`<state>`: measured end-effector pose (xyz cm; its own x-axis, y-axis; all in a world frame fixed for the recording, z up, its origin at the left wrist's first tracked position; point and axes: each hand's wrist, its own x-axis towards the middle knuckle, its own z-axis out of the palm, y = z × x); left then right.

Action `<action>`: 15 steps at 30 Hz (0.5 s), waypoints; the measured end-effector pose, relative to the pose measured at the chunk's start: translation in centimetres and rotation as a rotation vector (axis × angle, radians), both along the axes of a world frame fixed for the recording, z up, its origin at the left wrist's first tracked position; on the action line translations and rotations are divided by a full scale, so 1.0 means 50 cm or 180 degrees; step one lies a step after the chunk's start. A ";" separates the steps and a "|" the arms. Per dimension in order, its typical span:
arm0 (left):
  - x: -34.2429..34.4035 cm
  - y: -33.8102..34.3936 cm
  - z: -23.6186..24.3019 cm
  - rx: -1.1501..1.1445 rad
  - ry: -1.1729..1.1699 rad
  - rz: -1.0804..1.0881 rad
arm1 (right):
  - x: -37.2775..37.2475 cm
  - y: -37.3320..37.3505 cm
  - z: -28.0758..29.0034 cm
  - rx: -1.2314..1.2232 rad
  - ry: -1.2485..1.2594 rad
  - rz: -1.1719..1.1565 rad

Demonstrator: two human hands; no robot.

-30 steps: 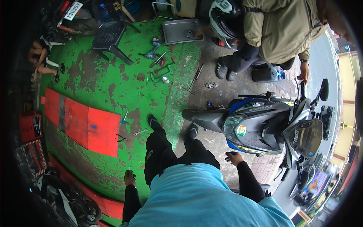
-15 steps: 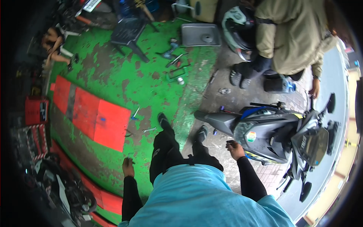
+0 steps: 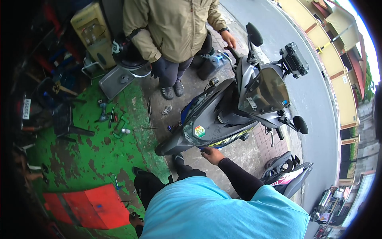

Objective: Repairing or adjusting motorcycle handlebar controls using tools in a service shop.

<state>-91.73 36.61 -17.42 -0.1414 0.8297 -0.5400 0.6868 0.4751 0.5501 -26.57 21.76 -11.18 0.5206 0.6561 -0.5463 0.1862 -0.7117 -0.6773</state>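
My right hand (image 3: pixel 212 155) reaches to the lower front fairing of the grey, blue and yellow scooter (image 3: pixel 213 115), fingertips curled by its edge; whether they hold anything is unclear. My left hand (image 3: pixel 135 219) hangs low beside the red folded mat (image 3: pixel 87 203), partly behind my shirt, fingers curled on something I cannot make out. A person in a tan jacket (image 3: pixel 175 32) stands across the scooter, with one hand (image 3: pixel 229 40) by its handlebar and a dark helmet (image 3: pixel 128 59) at the other side. A drill (image 3: pixel 102 111) and hand tools (image 3: pixel 119 126) lie on the green floor.
A grey metal tray (image 3: pixel 113 83), a dark plastic chair (image 3: pixel 69 123) and a cream container (image 3: pixel 89 32) stand at the upper left. A dark jug (image 3: pixel 209 67) sits behind the scooter. Another scooter (image 3: pixel 284 175) is at lower right. The road (image 3: pixel 314 107) runs along the right.
My view has swung toward the road, shifting the scooter up and left. My right hand has moved in to the fairing's lower edge. The person in tan now appears more upright.
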 end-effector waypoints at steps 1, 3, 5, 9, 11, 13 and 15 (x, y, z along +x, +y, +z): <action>0.020 0.042 0.009 -0.0016 -0.0054 0.0120 | 0.002 -0.003 0.030 -0.0150 -0.0004 0.0017; 0.121 0.145 0.044 -0.0124 -0.0637 0.0338 | 0.010 -0.032 0.021 -0.0130 -0.0069 -0.0126; 0.148 0.205 0.056 0.0061 -0.0628 0.0196 | 0.006 -0.048 0.015 -0.0150 -0.0094 -0.0210; 0.195 0.289 0.083 0.0527 -0.0815 -0.0256 | -0.008 -0.049 0.031 -0.0061 -0.0024 -0.0298; 0.212 0.316 0.086 0.0477 -0.0895 -0.0264 | -0.016 -0.051 0.038 -0.0073 -0.0003 -0.0359; 0.226 0.325 0.089 0.0410 -0.0981 -0.0283 | -0.025 -0.062 0.032 -0.0097 0.0014 -0.0433; 0.213 0.324 0.081 0.0186 -0.0869 -0.0338 | -0.035 -0.080 0.015 -0.0084 -0.0133 -0.0457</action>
